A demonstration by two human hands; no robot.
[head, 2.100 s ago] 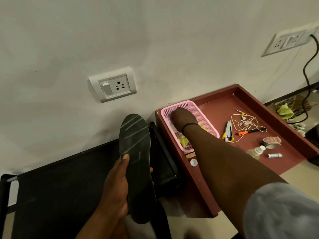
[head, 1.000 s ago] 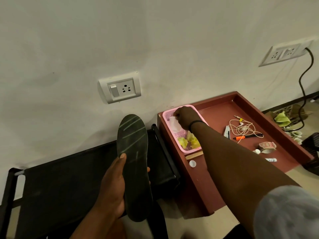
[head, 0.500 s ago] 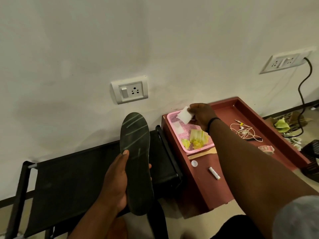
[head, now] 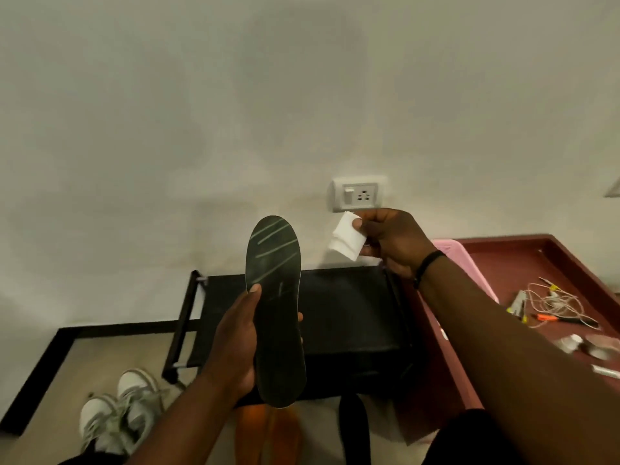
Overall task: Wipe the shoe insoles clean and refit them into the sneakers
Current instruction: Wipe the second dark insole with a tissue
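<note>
While the left hand [head: 235, 344] grips the insole [head: 275, 310] upright, toe end up, the right hand [head: 392, 243] pinches a wipe [head: 347, 241] just right of the toe, apart from it; sneakers [head: 117, 411] sit on the floor, lower left.

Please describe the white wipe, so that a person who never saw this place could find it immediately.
Find the wall socket on the pale wall. Just below it, the right hand pinches a small folded white wipe in the air. It is the only white thing held up, to the right of the dark insole in the left hand.
</note>
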